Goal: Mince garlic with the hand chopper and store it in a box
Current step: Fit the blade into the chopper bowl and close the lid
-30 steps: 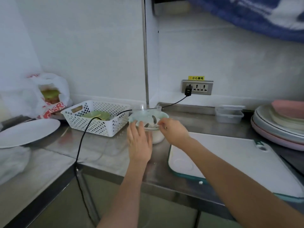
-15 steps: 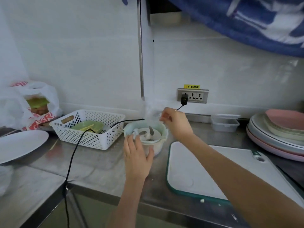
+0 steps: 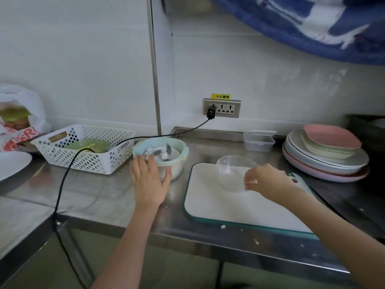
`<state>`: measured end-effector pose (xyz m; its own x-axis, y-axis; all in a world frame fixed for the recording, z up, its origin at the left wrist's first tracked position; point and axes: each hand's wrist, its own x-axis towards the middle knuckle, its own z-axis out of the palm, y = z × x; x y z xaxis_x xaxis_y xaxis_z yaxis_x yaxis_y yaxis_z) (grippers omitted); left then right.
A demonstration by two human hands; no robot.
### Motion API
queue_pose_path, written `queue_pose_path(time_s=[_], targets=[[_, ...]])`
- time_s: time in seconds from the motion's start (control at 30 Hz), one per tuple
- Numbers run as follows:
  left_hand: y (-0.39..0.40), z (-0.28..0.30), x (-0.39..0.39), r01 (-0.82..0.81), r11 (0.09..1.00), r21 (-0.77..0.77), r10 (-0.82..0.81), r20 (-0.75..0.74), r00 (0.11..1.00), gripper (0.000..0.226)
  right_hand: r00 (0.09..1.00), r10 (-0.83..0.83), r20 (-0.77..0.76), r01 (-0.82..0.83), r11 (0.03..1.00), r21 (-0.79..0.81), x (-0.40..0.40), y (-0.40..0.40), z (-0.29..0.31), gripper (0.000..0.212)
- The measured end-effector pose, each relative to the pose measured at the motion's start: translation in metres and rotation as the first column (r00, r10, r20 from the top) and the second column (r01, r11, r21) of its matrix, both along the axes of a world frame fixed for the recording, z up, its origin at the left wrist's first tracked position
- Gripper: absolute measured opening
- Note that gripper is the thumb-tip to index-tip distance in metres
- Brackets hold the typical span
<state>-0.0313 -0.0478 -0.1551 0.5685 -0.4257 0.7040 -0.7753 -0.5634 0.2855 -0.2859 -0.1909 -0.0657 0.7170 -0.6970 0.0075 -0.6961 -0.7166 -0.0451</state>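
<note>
Clearly the light, slick clear lid [image 3: 233,174] hangs pinched by right hand [image 3: 268,180] fingertips; left hand [image 3: 149,182] fingers cup the chopper bowl [image 3: 164,159], blades just beyond them.

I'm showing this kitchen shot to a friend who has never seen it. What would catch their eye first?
Mid-counter, the left hand grips the open chopper bowl, its blades showing. To its right, the right hand holds a clear lid over the white cutting board. Pastel plates are stacked far right.

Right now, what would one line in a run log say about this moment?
left hand: holds open chopper bowl | right hand: sets clear lid on cutting board | blades exposed | storage box untouched
</note>
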Motion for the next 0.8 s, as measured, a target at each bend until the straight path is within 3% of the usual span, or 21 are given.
queue_pose_path(time_s=[0.07,0.17,0.3,0.37,0.5,0.6,0.63,0.7,0.73,0.8], targets=[[0.002,0.005,0.003,0.017,0.999,-0.041,-0.016,0.014,1.000,0.053,1.000,0.016,-0.024,-0.016,1.000,0.016,0.001,0.003,0.011,0.029],[-0.003,0.028,0.013,0.064,0.988,-0.143,-0.064,0.009,0.998,0.041,0.984,0.014,0.178,-0.015,1.000,0.006,0.022,0.010,0.028,0.031],[-0.035,0.061,0.037,0.231,0.968,0.101,-0.196,-0.273,0.942,0.033,0.973,0.067,0.221,-0.071,0.997,0.010,0.075,0.022,0.028,0.036],[-0.046,0.062,0.039,0.256,0.958,0.126,-0.210,-0.299,0.931,0.020,0.958,0.070,0.277,-0.085,0.996,0.041,0.092,0.022,0.019,0.037],[-0.052,0.057,0.039,0.216,0.976,-0.034,-0.215,-0.332,0.918,0.010,0.898,0.025,0.439,-0.081,0.991,0.108,0.102,0.014,0.001,0.034],[-0.046,0.075,0.037,0.254,0.908,-0.334,-0.359,-0.305,0.882,0.008,0.780,-0.026,0.625,-0.114,0.976,0.184,0.106,0.005,0.000,0.029],[-0.043,0.087,0.030,0.270,0.858,-0.436,-0.434,-0.334,0.837,0.008,0.716,-0.079,0.693,-0.131,0.961,0.244,0.108,0.004,0.003,0.028],[-0.041,0.113,0.010,0.334,0.737,-0.588,-0.634,-0.430,0.643,0.009,0.560,-0.248,0.791,-0.241,0.864,0.442,0.110,0.003,0.013,0.026],[-0.042,0.125,-0.002,0.385,0.674,-0.631,-0.722,-0.451,0.525,0.009,0.506,-0.351,0.788,-0.335,0.762,0.555,0.110,0.003,0.020,0.025],[-0.045,0.139,-0.025,0.481,0.566,-0.670,-0.825,-0.462,0.326,0.015,0.546,-0.459,0.701,-0.511,0.481,0.713,0.104,-0.002,0.032,0.028]])
